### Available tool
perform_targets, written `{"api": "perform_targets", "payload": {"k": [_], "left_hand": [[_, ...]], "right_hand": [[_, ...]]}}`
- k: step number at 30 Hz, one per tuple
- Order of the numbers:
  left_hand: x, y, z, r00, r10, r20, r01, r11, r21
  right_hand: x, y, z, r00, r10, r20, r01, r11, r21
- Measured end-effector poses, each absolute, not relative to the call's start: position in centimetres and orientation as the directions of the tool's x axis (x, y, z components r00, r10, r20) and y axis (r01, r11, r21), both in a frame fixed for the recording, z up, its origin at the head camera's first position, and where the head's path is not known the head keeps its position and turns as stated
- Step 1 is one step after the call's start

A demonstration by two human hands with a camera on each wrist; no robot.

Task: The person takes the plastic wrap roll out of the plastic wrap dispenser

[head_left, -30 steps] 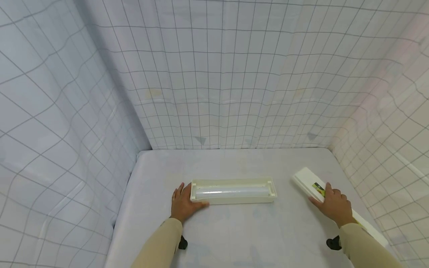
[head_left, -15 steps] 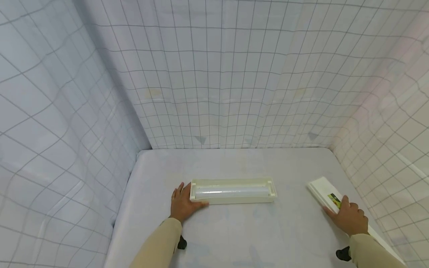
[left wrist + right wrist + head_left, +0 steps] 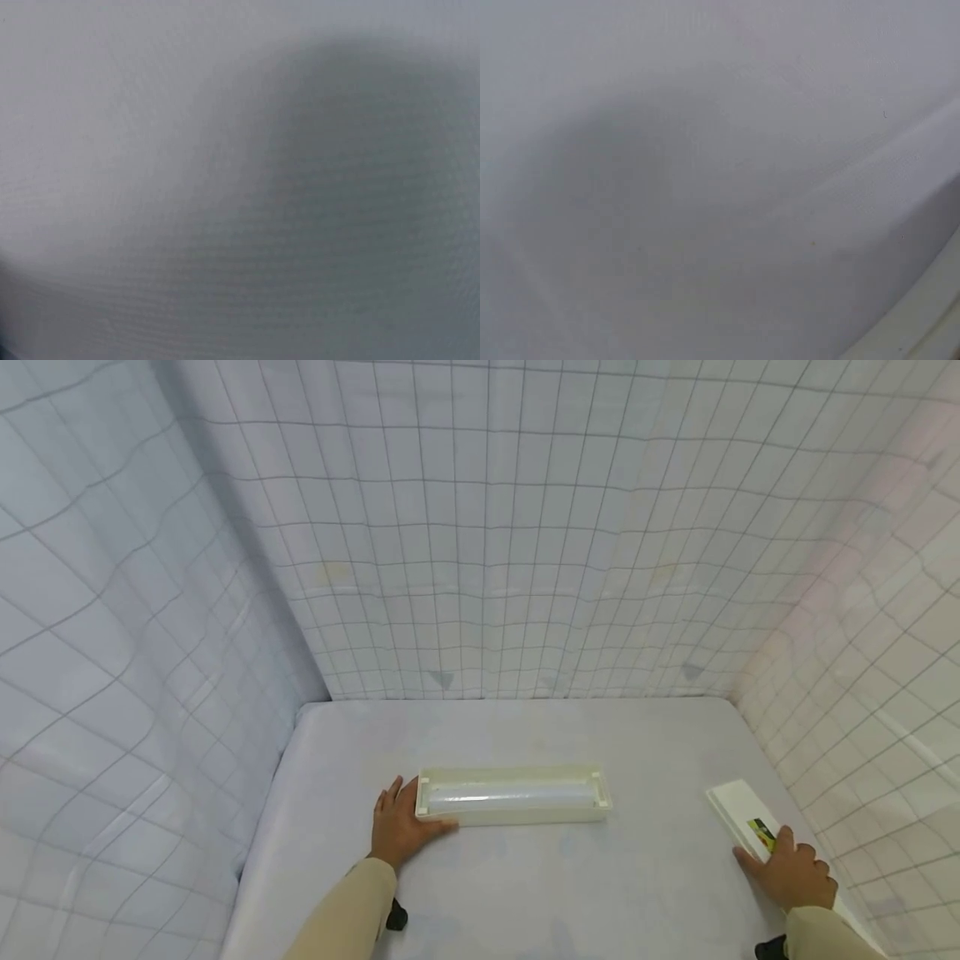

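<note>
Cream tray against left hand; right hand gripping lid.

The desk at the bottom of the frame is pale grey-white, and the curtain walls above it are white with a thin dark grid. The tray at lower centre is cream with a clear, glossy roll. The lid at lower right is white with a yellow-green label, and both sleeves are beige.

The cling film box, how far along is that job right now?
Done: the lid is off, at the table's right edge. In hand: right hand grips the lid; left hand steadies the open tray holding the roll. Left: the roll is not yet out.
</note>
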State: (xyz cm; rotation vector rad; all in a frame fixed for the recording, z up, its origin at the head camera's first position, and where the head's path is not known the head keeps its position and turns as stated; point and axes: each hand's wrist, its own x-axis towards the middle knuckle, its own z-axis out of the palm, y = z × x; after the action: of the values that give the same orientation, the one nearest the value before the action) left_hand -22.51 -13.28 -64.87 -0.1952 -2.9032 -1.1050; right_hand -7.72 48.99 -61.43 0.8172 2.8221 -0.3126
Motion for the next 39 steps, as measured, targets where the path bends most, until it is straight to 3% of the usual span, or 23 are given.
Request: {"api": "perform_targets", "payload": {"k": [12,25,30,39], "left_hand": [[-23.3,-13.9,-63.8,-0.985,0.130,0.112,0.171,0.738,0.652],[-22.8,-13.9,-64.4,-0.987,0.139,0.087,0.161,0.732,0.662],[-22.5,-13.9,-64.9,-0.988,0.139,0.067,0.148,0.733,0.664],[-22.8,-13.5,-65.0,-0.989,0.136,0.057,0.139,0.727,0.672]], "right_hand": [[-9.6,49.4,-61.3,-0.800,0.487,-0.350,0.576,0.786,-0.223],[-8.8,50.2,-61.2,-0.807,0.395,-0.440,0.526,0.819,-0.230],[-9.3,50.5,-61.1,-0.833,0.378,-0.404,0.492,0.840,-0.228],[-12.8,48.2,-56.9,-0.921,0.299,-0.249,0.361,0.896,-0.258]]}}
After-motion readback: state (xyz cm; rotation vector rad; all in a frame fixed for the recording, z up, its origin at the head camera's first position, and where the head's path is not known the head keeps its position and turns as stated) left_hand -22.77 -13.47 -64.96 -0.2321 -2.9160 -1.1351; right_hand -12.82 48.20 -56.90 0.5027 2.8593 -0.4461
